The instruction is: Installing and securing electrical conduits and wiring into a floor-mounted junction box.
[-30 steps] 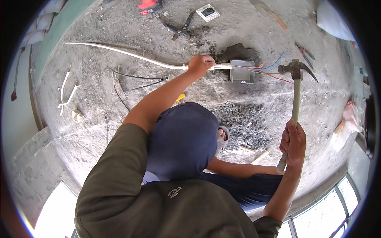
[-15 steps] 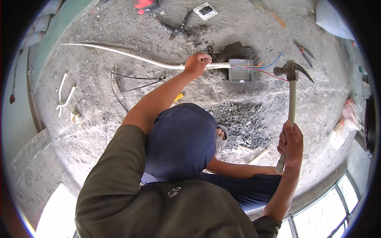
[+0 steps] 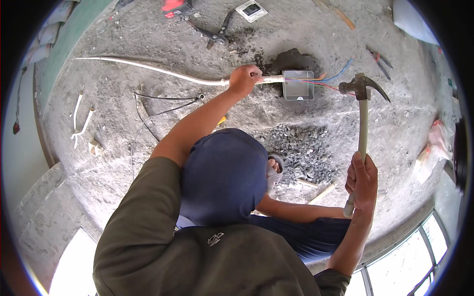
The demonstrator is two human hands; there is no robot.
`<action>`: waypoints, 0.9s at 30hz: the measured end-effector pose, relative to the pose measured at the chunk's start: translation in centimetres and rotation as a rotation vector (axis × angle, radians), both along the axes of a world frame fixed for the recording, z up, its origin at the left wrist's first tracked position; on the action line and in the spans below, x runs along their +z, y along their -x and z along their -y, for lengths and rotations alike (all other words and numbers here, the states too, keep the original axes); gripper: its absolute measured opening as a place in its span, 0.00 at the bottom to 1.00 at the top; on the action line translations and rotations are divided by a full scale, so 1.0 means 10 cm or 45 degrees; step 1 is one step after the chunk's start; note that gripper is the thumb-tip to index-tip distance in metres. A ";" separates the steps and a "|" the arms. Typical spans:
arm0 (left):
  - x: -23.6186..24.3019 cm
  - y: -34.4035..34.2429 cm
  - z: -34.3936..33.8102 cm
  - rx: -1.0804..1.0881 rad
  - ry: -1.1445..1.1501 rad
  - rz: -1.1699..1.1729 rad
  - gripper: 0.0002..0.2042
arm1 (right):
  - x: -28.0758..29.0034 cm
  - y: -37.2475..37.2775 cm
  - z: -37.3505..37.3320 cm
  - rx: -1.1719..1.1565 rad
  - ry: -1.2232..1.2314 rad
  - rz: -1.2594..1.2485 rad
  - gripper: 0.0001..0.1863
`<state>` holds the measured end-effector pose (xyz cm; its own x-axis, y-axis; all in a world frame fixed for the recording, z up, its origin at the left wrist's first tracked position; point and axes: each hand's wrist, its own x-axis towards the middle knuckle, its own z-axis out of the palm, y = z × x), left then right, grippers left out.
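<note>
My right hand (image 3: 363,181) is wrapped round the handle of a claw hammer (image 3: 364,118), raised with its head away from me. My left hand (image 3: 244,80) is closed at the white conduit pipe (image 3: 170,74), just left of a grey junction box (image 3: 298,86). Its fingertips are pinched together; whatever small thing sits between them I cannot make out. The conduit meets the box's left side, and blue, orange and red wires (image 3: 340,70) come out on the right. Past the red wire's end, the hammer head overlaps it in view.
Around the box lies rough concrete with a damp patch (image 3: 295,58) and rubble (image 3: 303,150). Pliers (image 3: 379,61), a large cutter (image 3: 217,38), a white-framed plate (image 3: 252,10) and pipe offcuts (image 3: 79,116) lie about. My dark blue trouser knee (image 3: 224,175) blocks the near middle.
The view has shifted slightly, so the floor things sit a little further left. Both hands keep nearly the same places, the hammer still raised.
</note>
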<state>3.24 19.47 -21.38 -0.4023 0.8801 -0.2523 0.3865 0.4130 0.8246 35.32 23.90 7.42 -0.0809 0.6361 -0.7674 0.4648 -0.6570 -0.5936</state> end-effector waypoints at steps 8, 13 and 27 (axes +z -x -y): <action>-0.03 -0.15 -0.07 -0.003 0.086 -0.148 0.07 | -0.03 0.06 -0.01 0.049 0.021 0.027 0.14; -0.11 -0.05 -0.11 -0.039 0.123 -0.231 0.09 | -0.11 0.00 0.01 0.077 0.044 0.068 0.15; -0.03 -0.08 -0.10 -0.028 0.182 0.028 0.09 | -0.15 0.02 0.00 0.184 0.058 0.120 0.13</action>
